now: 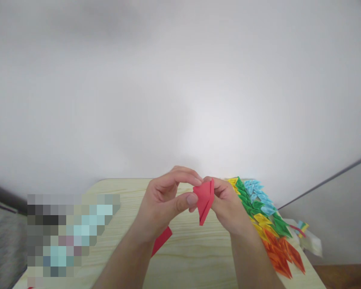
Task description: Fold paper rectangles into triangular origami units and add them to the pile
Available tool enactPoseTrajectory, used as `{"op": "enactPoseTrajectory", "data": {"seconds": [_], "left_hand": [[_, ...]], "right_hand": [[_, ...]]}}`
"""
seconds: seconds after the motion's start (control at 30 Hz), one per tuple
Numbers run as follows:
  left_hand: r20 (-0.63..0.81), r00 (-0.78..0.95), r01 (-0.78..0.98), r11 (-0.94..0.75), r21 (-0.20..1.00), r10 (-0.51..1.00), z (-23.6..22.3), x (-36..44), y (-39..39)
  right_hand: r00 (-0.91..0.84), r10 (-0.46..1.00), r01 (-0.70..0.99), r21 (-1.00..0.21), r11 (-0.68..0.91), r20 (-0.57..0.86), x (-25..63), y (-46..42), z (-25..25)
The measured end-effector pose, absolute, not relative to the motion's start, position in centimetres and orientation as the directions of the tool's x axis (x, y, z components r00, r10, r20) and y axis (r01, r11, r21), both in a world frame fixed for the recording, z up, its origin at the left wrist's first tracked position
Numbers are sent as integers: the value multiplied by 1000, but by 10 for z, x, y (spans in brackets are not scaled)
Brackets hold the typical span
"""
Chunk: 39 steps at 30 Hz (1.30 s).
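Observation:
A piece of folded red paper (203, 197) is held up above the table between my two hands. My left hand (171, 196) pinches its left edge, thumb in front and index finger over the top. On the other side my right hand (225, 200) grips the right edge, its fingers partly hidden behind the paper. The paper has a layered fold along its right side and tapers to a narrow end at the bottom. Another piece of red paper (162, 241) lies on the table, partly covered by my left forearm.
Folded paper pieces line the table's right side: light blue (258, 194), green (252, 204), yellow (261, 222) and orange (281, 253). The pale wood table (186, 265) meets a white wall (180, 88). A blurred-out patch (75, 237) covers the left side. A whitish bag (311, 243) is beyond the right edge.

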<state>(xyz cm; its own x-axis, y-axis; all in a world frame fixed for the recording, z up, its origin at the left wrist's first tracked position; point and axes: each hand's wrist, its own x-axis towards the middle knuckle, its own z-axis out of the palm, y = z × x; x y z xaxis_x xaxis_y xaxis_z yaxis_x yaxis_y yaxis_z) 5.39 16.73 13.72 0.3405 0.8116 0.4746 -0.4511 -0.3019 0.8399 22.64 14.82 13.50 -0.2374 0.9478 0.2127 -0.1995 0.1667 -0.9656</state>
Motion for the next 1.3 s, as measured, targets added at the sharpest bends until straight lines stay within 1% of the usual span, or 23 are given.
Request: {"op": "enactPoseTrajectory", "data": {"seconds": [0.17,0.33,0.43,0.53,0.6,0.67,0.87,1.0,1.07,1.13,1.23,1.3], "left_hand": [[506,315,-409,-367,836,803,138,54,169],[526,304,-415,-387,824,794,139,54,170],[544,301,-423,-402,812,783,138,54,171],[567,299,-443,-415,795,767,137,54,172],[562,304,-453,-402,796,769,136,53,172],[543,308,-451,-383,806,781,135,53,171],[474,289,-432,-328,840,832,136,54,171],[444,253,-447,-304,842,860,137,54,169],[431,237,-451,-294,843,871,137,54,169],[414,230,-441,-286,851,881,138,54,169],[394,214,-417,-281,864,894,139,55,170],[380,198,-410,-276,869,904,140,55,170]], "right_hand": [[-231,950,-192,-967,168,211,227,149,133],[-243,946,-175,-969,177,216,223,147,138],[-252,946,-198,-968,156,204,221,146,137],[-291,942,-252,-963,97,171,221,147,132],[-319,935,-296,-953,59,157,222,148,129],[-318,934,-309,-949,60,163,223,149,127],[-171,963,-245,-956,163,208,221,148,130],[-87,966,-210,-952,222,245,220,146,130],[-11,956,-162,-944,289,294,221,146,130],[48,926,-88,-922,378,375,223,145,130],[77,874,23,-878,479,479,225,145,131],[75,857,76,-860,505,510,226,145,131]]}}
